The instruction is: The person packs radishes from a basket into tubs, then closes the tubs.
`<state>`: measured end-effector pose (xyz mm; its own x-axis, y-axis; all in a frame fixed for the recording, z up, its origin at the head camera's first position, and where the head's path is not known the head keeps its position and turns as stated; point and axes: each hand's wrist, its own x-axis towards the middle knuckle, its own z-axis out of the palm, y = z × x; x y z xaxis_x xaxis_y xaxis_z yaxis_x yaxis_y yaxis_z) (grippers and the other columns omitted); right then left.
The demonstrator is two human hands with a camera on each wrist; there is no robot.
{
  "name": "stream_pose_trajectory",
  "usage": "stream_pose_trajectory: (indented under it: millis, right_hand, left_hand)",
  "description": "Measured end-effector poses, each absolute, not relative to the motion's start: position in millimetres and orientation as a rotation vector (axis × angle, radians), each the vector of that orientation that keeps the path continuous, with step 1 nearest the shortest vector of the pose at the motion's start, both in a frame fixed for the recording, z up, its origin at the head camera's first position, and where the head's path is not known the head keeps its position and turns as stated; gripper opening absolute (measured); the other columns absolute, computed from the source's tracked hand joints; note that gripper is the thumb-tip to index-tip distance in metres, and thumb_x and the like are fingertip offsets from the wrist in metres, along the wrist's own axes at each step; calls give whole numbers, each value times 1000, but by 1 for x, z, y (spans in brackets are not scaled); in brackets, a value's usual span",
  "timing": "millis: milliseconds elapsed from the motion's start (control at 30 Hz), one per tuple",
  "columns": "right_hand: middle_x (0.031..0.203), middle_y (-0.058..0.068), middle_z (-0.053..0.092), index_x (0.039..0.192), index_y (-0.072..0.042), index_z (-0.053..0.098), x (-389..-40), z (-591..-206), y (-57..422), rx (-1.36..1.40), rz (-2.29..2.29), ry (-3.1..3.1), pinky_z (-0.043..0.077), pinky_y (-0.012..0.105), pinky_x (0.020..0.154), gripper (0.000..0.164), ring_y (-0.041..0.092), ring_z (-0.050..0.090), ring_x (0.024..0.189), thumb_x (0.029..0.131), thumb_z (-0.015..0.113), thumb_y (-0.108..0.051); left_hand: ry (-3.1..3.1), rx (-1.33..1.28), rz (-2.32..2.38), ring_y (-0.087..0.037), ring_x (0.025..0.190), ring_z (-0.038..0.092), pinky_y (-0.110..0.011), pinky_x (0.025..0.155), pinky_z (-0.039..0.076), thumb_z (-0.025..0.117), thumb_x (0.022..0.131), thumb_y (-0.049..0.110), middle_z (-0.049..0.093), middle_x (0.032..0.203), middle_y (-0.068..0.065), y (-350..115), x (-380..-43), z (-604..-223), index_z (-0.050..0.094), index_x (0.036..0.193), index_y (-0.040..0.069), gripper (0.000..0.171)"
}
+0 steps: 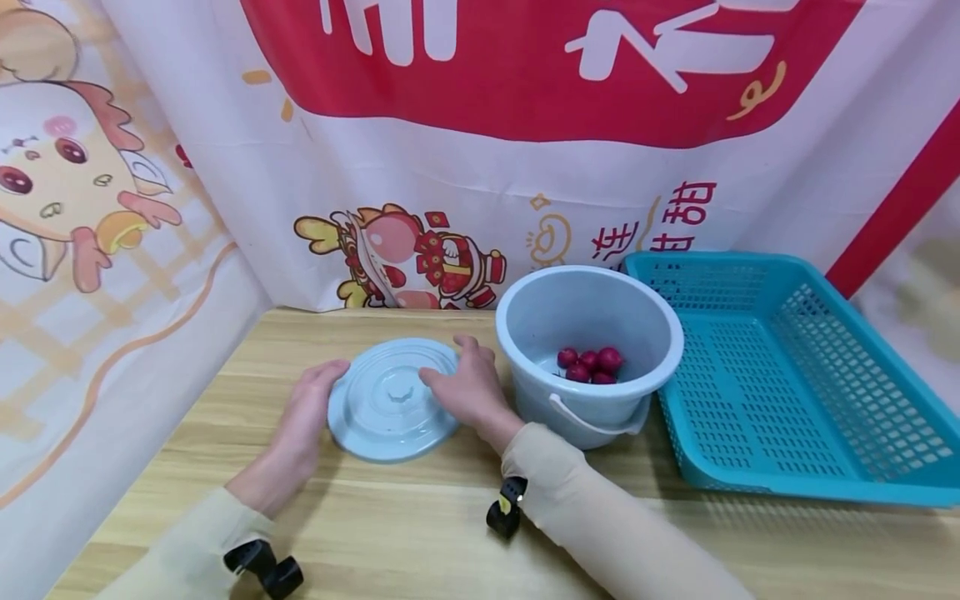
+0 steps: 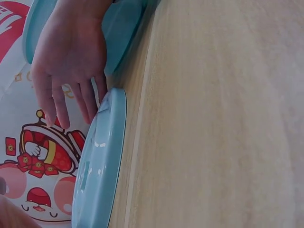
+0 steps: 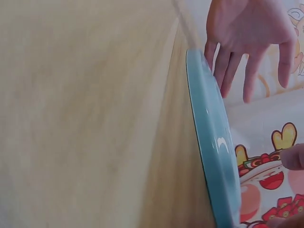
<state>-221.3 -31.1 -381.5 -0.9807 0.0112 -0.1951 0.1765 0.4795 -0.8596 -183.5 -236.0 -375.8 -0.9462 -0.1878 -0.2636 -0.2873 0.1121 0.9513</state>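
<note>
A round light-blue lid (image 1: 397, 392) lies flat on the wooden table, its raised knob facing up. My left hand (image 1: 303, 417) is at the lid's left edge, and my right hand (image 1: 472, 385) is at its right edge, with the thumb over the rim. The left wrist view shows the right hand (image 2: 71, 52) with straight, spread fingers beside the lid (image 2: 102, 156). In the right wrist view, the left hand (image 3: 251, 28) also has extended fingers near the rim. Whether either hand presses the lid is unclear.
Right of the lid stands a light-blue bucket (image 1: 540, 400) with several small dark-red radish-like balls (image 1: 588, 362) inside and its handle down. A teal perforated basket (image 1: 772, 392) sits farther right. Printed cloth (image 1: 420, 167) hangs behind the table (image 1: 390, 525).
</note>
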Motion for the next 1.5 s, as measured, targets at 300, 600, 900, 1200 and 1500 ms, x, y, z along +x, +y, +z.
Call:
stream_pose_trajectory:
  millis: [300,600,900,1200,1500]
  right_hand:
    - [162,13,41,159,-24,46,-221,-387,-40,329,-1771,2435,46,49,122,70,32,49,145,96,79,-25]
    - [161,11,45,154,-23,51,-224,-393,-38,347,-1894,2403,48,49,121,64,31,49,146,96,79,-20]
    - [161,12,40,156,-20,47,-218,-392,-33,359,-1748,2468,47,49,121,67,31,50,144,96,76,-19]
    - [162,14,46,153,-20,48,-219,-390,-29,440,-1961,2237,45,52,122,66,34,47,149,94,77,-15]
    - [162,13,49,151,-19,49,-220,-393,-28,462,-2138,2055,44,49,124,64,32,47,151,94,76,-11]
  left_hand:
    - [2245,-552,2104,-32,161,26,-46,137,13,53,109,35,31,171,-15,-229,-186,-377,33,162,5,64]
    - [2283,-565,2118,-34,159,30,-48,136,16,55,109,34,36,168,-17,-223,-185,-379,37,158,2,62]
    - [2327,-628,2055,-36,160,28,-50,136,19,54,108,36,32,170,-20,-217,-180,-376,28,163,0,70]
    - [2258,-721,2231,-33,154,36,-44,134,26,57,106,27,38,162,-19,-213,-181,-377,38,154,-1,59]
    - [2258,-832,2280,-25,142,43,-39,128,37,60,104,31,47,146,-11,-218,-188,-378,51,147,6,50]
